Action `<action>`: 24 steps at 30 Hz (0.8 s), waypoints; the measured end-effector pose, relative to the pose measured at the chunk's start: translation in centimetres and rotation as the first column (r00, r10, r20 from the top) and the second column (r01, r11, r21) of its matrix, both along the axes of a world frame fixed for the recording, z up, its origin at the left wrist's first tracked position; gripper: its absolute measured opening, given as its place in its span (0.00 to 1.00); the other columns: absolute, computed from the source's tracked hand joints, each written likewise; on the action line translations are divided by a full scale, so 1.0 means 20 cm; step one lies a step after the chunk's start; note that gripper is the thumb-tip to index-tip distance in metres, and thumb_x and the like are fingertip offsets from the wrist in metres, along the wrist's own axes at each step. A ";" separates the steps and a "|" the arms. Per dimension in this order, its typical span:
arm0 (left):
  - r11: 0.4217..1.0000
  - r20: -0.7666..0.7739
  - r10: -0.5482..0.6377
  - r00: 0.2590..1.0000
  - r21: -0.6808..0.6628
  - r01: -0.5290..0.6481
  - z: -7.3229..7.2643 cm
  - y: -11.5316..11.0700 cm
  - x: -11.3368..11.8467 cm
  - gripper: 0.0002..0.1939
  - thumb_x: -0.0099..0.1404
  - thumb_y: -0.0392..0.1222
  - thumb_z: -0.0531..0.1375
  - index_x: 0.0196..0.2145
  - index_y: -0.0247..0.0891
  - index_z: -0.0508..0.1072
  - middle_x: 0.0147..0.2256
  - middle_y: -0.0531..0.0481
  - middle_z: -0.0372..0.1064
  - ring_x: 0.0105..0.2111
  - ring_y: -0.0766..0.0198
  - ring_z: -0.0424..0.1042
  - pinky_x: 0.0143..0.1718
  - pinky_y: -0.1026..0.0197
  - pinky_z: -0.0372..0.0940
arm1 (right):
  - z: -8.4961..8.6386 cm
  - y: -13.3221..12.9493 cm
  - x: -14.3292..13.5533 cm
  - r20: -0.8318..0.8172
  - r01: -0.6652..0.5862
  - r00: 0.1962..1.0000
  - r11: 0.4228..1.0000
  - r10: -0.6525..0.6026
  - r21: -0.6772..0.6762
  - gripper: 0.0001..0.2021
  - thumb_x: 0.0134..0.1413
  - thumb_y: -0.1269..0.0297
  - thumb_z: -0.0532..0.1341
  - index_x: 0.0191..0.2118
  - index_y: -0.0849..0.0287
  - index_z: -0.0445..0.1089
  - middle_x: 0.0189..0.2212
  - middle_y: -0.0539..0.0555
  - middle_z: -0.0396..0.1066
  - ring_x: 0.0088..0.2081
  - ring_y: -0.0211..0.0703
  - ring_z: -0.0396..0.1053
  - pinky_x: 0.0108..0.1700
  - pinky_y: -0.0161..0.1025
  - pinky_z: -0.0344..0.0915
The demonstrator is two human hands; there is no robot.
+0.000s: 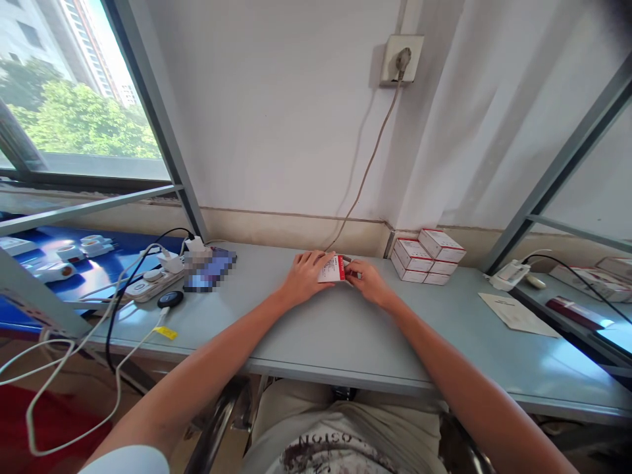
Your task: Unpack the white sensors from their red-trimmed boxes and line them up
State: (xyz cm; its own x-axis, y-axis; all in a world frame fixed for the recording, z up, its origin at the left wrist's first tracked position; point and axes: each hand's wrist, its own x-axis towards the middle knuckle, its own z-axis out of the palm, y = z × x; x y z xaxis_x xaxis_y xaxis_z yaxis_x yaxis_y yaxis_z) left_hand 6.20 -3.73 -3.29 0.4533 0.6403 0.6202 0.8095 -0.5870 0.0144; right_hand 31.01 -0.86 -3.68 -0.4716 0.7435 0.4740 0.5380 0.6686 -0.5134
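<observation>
Head view: white-and-red box (330, 270) clamped in left hand (305, 271), mid-table over grey table (316, 342). Right hand (366, 280) curled at box's red end; whether fingertips are clamped on anything can't be told. Box probably best kept steady, end worked gently, card uncrushed.

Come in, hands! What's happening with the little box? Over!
Left hand holding the red-and-white box. Right hand at its red end. Stacked boxes off to the right, not in the way.
</observation>
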 end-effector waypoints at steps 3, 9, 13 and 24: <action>0.999 -0.018 -0.013 1.000 0.038 0.013 0.00 0.00 0.00 0.40 0.69 0.54 0.71 0.72 0.45 0.63 0.61 0.40 0.71 0.58 0.45 0.71 0.60 0.45 0.61 | 0.00 0.00 -0.01 0.039 0.037 0.998 0.998 -0.038 0.041 0.07 0.60 0.71 0.60 0.32 0.55 0.72 0.34 0.51 0.73 0.37 0.45 0.70 0.43 0.41 0.61; 0.998 -0.020 0.009 1.000 0.057 -0.008 0.00 0.00 0.02 0.42 0.68 0.55 0.72 0.72 0.44 0.63 0.60 0.40 0.72 0.57 0.45 0.71 0.59 0.45 0.61 | 0.00 0.00 -0.02 0.163 0.092 0.980 0.986 -0.114 0.138 0.09 0.67 0.73 0.55 0.36 0.55 0.70 0.37 0.52 0.74 0.41 0.46 0.71 0.48 0.43 0.61; 0.999 -0.021 0.034 0.999 0.040 -0.034 0.00 0.01 0.03 0.42 0.68 0.56 0.72 0.73 0.45 0.63 0.60 0.40 0.71 0.57 0.45 0.71 0.58 0.45 0.62 | 0.01 -0.02 -0.02 0.237 0.132 0.956 0.975 -0.174 0.181 0.09 0.70 0.73 0.54 0.39 0.56 0.69 0.43 0.55 0.75 0.48 0.48 0.71 0.51 0.44 0.58; 0.998 -0.023 0.067 0.998 -0.005 -0.067 0.01 0.02 0.03 0.41 0.68 0.55 0.71 0.73 0.48 0.62 0.61 0.39 0.71 0.57 0.44 0.71 0.58 0.45 0.62 | 0.02 0.04 0.09 0.115 0.146 0.982 0.988 -0.151 0.049 0.07 0.70 0.69 0.53 0.40 0.56 0.67 0.43 0.54 0.74 0.42 0.45 0.69 0.51 0.44 0.57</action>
